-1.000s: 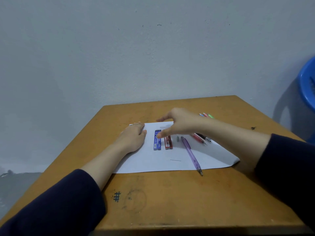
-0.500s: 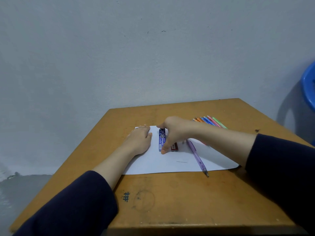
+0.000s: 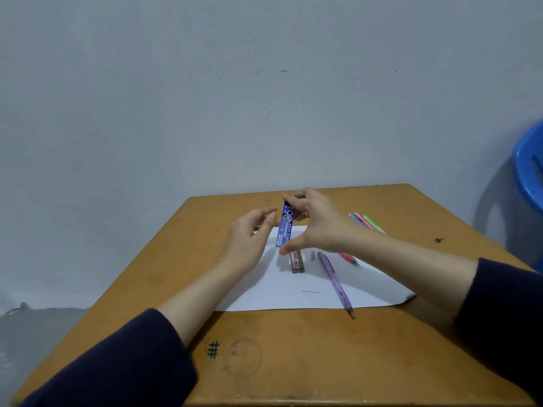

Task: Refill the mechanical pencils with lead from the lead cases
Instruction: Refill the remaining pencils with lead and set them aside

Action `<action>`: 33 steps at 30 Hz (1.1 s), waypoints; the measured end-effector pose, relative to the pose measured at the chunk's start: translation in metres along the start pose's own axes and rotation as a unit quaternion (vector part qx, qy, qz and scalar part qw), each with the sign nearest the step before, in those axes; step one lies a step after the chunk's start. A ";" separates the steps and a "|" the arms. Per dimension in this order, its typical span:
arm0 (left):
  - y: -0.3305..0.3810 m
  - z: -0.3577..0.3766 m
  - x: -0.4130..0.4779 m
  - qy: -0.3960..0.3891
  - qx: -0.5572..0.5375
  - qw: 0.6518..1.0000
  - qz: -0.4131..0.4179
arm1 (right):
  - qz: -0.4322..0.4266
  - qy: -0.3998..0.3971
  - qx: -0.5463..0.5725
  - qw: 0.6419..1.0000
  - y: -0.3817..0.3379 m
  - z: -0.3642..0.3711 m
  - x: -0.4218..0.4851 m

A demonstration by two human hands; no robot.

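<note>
1. right hand (image 3: 320, 224) pinches the blue lead case (image 3: 285, 226) end to end, forefinger on the far end and thumb under the near end. probably so the long faces are free for the other hand.
2. left hand (image 3: 249, 239) hangs just beside the case's left edge, fingers loosely curled, gripping nothing. can't tell whether it touches the case.
3. case is held up off the white paper (image 3: 293, 298), between the two hands. long axis steeply raised, far end up and tipped slightly right, printed face toward the camera. which end opens: can't tell.
4. red lead case (image 3: 296, 261) lies flat on the paper just below, long axis near-to-far.
5. purple mechanical pencil (image 3: 335, 282) lies to its right, tip toward the person and past the paper's near edge. small grey cap (image 3: 313, 255) sits by its far end, which suggests the barrel is opened ready for lead.
6. one loose lead (image 3: 310, 292) lies crosswise on the paper.
7. judgement: the step in hand is opening the blue case.
</note>
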State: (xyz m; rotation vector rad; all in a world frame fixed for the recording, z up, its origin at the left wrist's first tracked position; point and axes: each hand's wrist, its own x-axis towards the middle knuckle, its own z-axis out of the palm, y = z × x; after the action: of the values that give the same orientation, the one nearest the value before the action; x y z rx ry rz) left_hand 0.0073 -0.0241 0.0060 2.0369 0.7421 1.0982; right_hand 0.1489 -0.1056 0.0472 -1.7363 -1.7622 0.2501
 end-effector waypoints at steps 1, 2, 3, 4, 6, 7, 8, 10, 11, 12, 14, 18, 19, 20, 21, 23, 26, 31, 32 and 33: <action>0.004 0.001 -0.002 0.001 -0.035 0.999 -0.002 | -0.002 0.013 0.013 1.000 0.002 -0.001 -0.003; 0.008 0.002 -0.004 -0.001 -0.059 0.998 -0.001 | -0.005 0.025 0.023 0.999 0.004 -0.002 -0.005; 0.011 0.003 -0.006 -0.005 -0.072 0.997 0.003 | -0.008 0.034 0.030 0.999 0.005 -0.003 -0.008; 0.014 0.004 -0.007 -0.009 -0.079 0.997 0.008 | -0.012 0.042 0.037 0.998 0.006 -0.004 -0.011; 0.018 0.006 -0.010 -0.011 -0.082 0.997 0.013 | -0.018 0.049 0.048 0.997 0.010 -0.005 -0.016; 0.019 0.007 -0.011 -0.011 -0.081 0.997 0.014 | -0.024 0.047 0.051 0.997 0.011 -0.006 -0.018; 0.020 0.007 -0.012 -0.011 -0.079 0.997 0.014 | -0.032 0.046 0.048 0.997 0.013 -0.007 -0.020; 0.021 0.008 -0.013 -0.014 -0.072 0.997 0.020 | -0.045 0.047 0.045 0.997 0.017 -0.008 -0.023; 0.021 0.008 -0.013 -0.014 -0.066 0.997 0.027 | -0.048 0.051 0.055 0.996 0.020 -0.008 -0.023; 0.022 0.008 -0.014 -0.014 -0.061 0.997 0.034 | -0.050 0.056 0.074 0.994 0.024 -0.008 -0.023; 0.023 0.008 -0.014 -0.015 -0.055 0.997 0.042 | -0.061 0.068 0.116 0.989 0.032 -0.009 -0.022; 0.021 0.007 -0.013 -0.032 -0.017 0.998 0.058 | -0.088 0.099 0.137 0.982 0.045 -0.009 -0.021; 0.020 0.007 -0.013 -0.037 -0.003 0.997 0.066 | -0.087 0.110 0.140 0.980 0.048 -0.010 -0.021; 0.019 0.006 -0.012 -0.040 0.008 0.996 0.074 | -0.083 0.121 0.139 0.979 0.049 -0.011 -0.022; 0.018 0.006 -0.012 -0.044 0.016 0.996 0.081 | -0.080 0.132 0.135 0.979 0.051 -0.012 -0.022; 0.017 0.006 -0.011 -0.051 0.027 0.994 0.092 | -0.078 0.146 0.133 0.977 0.053 -0.013 -0.023; 0.017 0.005 -0.010 -0.069 0.028 0.993 0.087 | -0.074 0.149 0.140 0.976 0.053 -0.015 -0.025; 0.018 -0.003 -0.007 -0.096 0.022 0.993 0.068 | -0.071 0.136 0.150 0.977 0.049 -0.017 -0.030; 0.018 -0.004 -0.006 -0.098 0.022 0.992 0.072 | -0.065 0.133 0.167 0.975 0.047 -0.017 -0.031; 0.018 -0.004 -0.006 -0.098 0.026 0.992 0.077 | -0.052 0.128 0.188 0.972 0.047 -0.017 -0.031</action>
State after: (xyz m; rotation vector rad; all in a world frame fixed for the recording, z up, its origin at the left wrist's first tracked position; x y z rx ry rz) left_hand 0.0038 -0.0384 0.0189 2.2387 0.5254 0.9519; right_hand 0.1941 -0.1353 0.0246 -1.3376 -1.5006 0.2798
